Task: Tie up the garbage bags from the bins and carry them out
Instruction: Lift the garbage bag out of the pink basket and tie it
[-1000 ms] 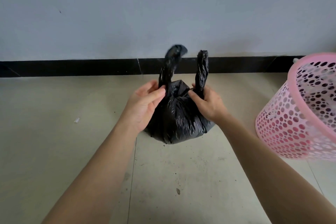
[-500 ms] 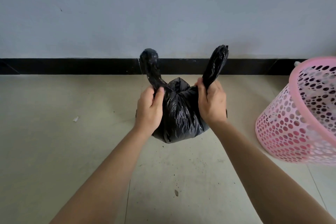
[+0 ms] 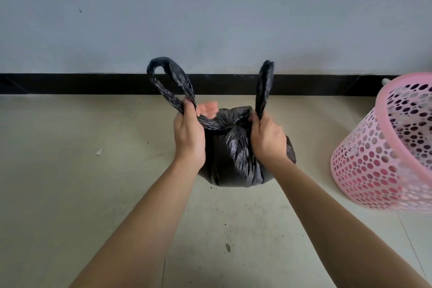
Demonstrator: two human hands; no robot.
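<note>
Head view: the crumpled black plastic garbage bag is sitting left of the pink perforated plastic bin. The left hand and right hand are each gripping one twisted handle, pulling them wider apart than a moment ago. The knot is judged to be tightening.

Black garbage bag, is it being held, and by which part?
Yes. The left hand grips the black garbage bag by its left handle loop, near the base; the right hand grips the right loop likewise.
</note>
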